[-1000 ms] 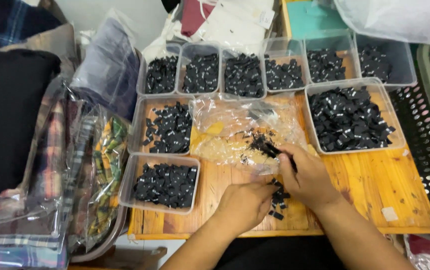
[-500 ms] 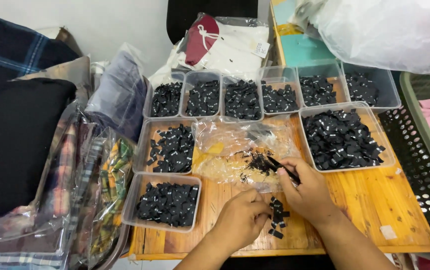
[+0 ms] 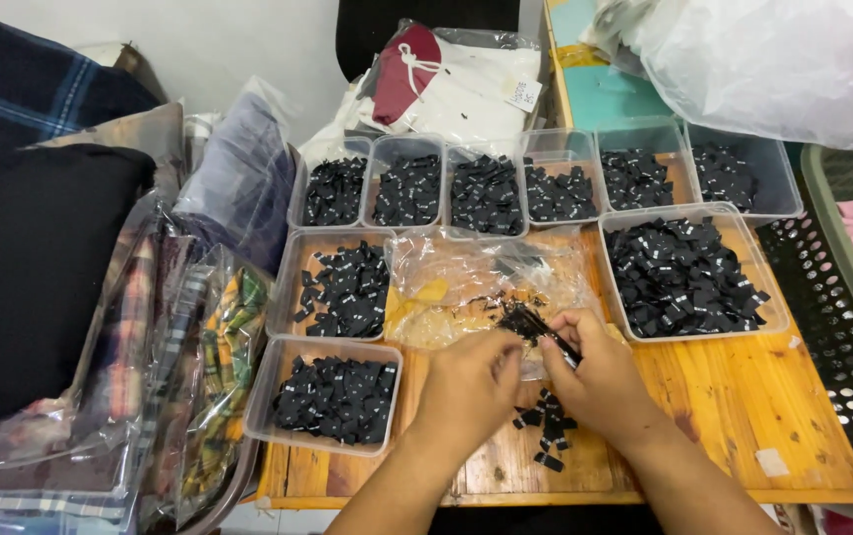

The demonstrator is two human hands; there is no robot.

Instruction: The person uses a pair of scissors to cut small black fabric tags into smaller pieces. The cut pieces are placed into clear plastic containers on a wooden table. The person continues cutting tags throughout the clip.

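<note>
Pinching a black strip point(image 3: 545, 332) in right hand point(image 3: 600, 381), left hand point(image 3: 471, 386) curled touching it, loose black labels point(image 3: 545, 421) beneath

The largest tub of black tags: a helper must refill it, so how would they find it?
On the wooden table, six small clear tubs line the far edge. Just nearer, at the right end, sits the largest tub, beside the crumpled plastic bag. It alone is wide and heaped full.
</note>
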